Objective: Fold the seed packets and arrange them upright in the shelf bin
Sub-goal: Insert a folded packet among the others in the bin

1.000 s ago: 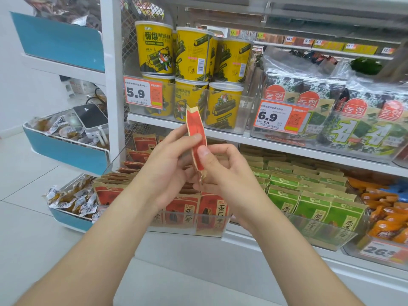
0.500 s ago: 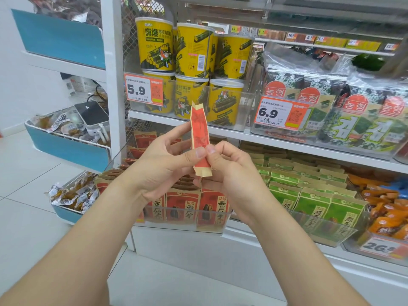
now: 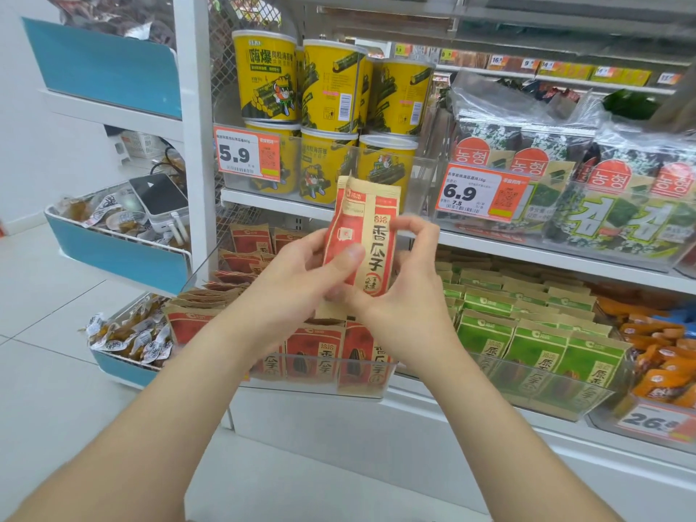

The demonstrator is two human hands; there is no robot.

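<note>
A red and tan seed packet (image 3: 367,227) stands upright in front of me, its printed face toward the camera. My left hand (image 3: 301,280) grips its left side, thumb pressed on the front. My right hand (image 3: 408,295) holds its right edge and lower corner, fingers curled behind the top right. Below the hands a clear plastic shelf bin (image 3: 320,382) holds several matching red packets (image 3: 314,352) standing upright in rows.
A neighbouring clear bin holds green seed packets (image 3: 534,344). Yellow canisters (image 3: 331,88) and price tags sit on the shelf above, seaweed packs (image 3: 621,205) to the right. Blue-fronted baskets (image 3: 113,258) of wrapped snacks hang at left. Orange packets (image 3: 663,356) lie at far right.
The packet was edge-on to me and narrow; now it is turned so its broad printed face shows. Both hands shifted their hold to its sides.
</note>
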